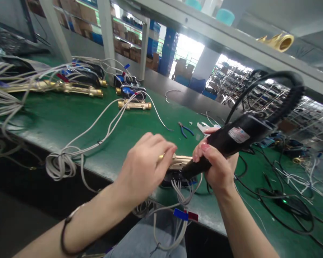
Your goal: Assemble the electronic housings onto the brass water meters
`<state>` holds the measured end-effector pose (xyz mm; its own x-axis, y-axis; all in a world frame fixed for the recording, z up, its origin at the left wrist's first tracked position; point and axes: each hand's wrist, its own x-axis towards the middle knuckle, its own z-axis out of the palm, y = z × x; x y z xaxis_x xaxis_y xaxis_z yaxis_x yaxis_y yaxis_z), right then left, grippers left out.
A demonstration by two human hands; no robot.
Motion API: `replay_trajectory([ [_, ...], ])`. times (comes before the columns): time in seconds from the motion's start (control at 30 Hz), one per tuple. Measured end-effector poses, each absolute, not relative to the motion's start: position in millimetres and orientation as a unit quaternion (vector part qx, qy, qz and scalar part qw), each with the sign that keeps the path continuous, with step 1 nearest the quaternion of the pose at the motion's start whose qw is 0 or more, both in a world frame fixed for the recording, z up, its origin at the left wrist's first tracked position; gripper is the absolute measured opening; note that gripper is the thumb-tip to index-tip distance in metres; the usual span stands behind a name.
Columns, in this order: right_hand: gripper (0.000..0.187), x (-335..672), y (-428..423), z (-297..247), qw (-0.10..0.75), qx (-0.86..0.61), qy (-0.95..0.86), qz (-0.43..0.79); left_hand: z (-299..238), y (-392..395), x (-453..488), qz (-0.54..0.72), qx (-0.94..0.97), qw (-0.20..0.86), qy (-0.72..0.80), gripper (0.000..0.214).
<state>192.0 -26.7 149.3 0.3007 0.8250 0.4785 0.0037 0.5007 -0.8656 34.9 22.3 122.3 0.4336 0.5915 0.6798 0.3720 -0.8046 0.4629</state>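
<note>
My right hand [218, 165] is wrapped around a black electric screwdriver [226, 138], a thick cylinder with a white label and a cable curving from its back end. Its lower tip points at a black-cased flow meter [173, 175] with a brass pipe body [181, 160]. The tip's exact contact point cannot be made out. My left hand [145, 163], fingers curled and slightly blurred, closes around the left brass end of that meter. Grey cables [181, 193] run out of the case towards my lap, carrying a blue tag [181, 214] and a red tag [193, 216].
Blue-handled cutters [185, 129] lie on the green mat behind the meter. Another brass meter [134, 104] trails coiled grey cable [60, 166] over the front edge. More meters [78, 87] crowd the left. Black cords and a device with a green light [292, 206] lie right.
</note>
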Motion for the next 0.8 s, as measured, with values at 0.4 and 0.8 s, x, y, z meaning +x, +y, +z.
replay_trajectory([
  [0.4, 0.023, 264.7, -100.0, 213.9, 0.764, -0.472, -0.405, 0.172, 25.0, -21.5, 49.8, 0.232, 0.942, -0.028, 0.240, 0.059],
  [0.8, 0.040, 420.4, -129.8, 157.7, 0.505, -0.811, -0.283, 0.087, 27.7, -21.3, 46.4, 0.249, 0.931, -0.121, 0.238, 0.055],
])
